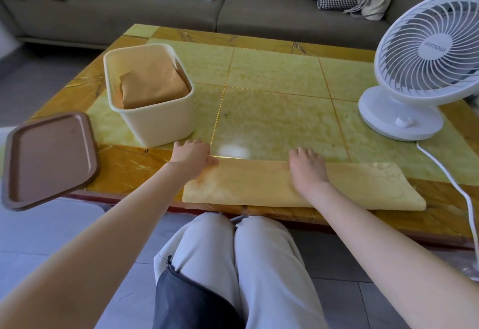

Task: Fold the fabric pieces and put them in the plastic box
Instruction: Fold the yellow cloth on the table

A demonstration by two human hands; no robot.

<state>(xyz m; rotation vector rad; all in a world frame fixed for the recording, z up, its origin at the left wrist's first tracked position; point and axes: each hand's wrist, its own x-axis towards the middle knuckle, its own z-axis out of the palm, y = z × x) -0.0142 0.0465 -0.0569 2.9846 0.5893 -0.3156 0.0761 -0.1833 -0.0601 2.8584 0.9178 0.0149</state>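
The yellow cloth (363, 186) lies folded into a long flat band at 6 o'clock on the worktop (272, 111), and it looks soft, light and limp. I judge it will sag and open if it is lifted at one point, so the two short ends are the better places to hold. The left hand (193, 154) rests on its 9 o'clock corner and the right hand (307, 166) lies on its middle, each grip apart and only pressing; the plastic box (160, 124) at 10 o'clock holds a folded orange cloth (153, 82).
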